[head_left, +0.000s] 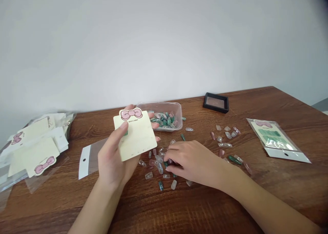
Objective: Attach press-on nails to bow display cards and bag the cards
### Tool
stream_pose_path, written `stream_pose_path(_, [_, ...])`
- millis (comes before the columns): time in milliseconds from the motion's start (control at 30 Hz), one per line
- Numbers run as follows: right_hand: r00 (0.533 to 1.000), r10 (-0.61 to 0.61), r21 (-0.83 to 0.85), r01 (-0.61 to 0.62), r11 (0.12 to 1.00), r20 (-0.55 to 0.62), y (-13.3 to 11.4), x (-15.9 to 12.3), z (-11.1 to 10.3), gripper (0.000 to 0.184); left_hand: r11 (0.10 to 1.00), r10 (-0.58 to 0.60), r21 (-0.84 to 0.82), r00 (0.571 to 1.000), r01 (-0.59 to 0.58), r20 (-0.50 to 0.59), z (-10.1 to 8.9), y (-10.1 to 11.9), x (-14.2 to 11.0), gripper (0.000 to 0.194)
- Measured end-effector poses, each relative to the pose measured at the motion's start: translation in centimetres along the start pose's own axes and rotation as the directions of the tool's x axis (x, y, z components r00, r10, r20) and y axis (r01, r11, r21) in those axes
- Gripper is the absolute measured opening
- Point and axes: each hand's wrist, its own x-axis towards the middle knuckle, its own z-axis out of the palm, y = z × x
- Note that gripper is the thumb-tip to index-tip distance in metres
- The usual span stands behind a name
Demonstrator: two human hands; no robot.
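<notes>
Two bare hands work above a dark wood-grain worktop [205, 210] that meets a plain pale wall [164, 42]. The left hand [112, 164] has its grip closed on a cream card [139, 134], thumb across the front and fingers behind; the card is raised off the surface, tilted, with a pink bow along its top edge and a small green piece [125, 133] beside the thumb. The right hand [196, 160] reaches down into a loose scatter of false nails [159, 167], clear, green and mauve, its fingers curled and bunched at the tips; I cannot tell whether that grip is pinching a nail or only touching the heap. Behind the card stands a clear plastic box [179, 116], partly hidden, holding more nails, mostly green. Further nails [228, 134] lie to the right of the right hand. Beyond them sits a small black frame [215, 108] near the back edge, and at the far right lies a clear packet [275, 138] containing a bow-topped card with green nails. Just left of the left hand, a clear bag [88, 160] with a white punched header lies flat; farther left is an overlapping pile of cards and clear sleeves [38, 141].
</notes>
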Motion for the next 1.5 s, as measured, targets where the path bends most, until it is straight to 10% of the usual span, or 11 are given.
stream_pose_path(333, [0.938, 0.113, 0.087, -0.089, 0.992, -0.327, 1.5, -0.7, -1.5, 0.005, 1.0, 0.017, -0.003, 1.0, -0.017, -0.015, 0.2, 0.0, -0.1, 0.045])
stream_pose_path(633, [0.652, -0.032, 0.196, 0.273, 0.942, -0.757, -1.5, -0.7, -1.5, 0.009, 0.997, -0.077, -0.02, 0.996, 0.077, 0.035, 0.6, -2.4, -0.4, 0.058])
stream_pose_path(1500, [0.649, -0.014, 0.215, 0.272, 0.938, -0.76, -3.5, -0.3, 0.4, 0.013, 0.983, -0.185, 0.039, 0.974, 0.181, 0.131, 1.0, -3.8, -1.5, 0.062])
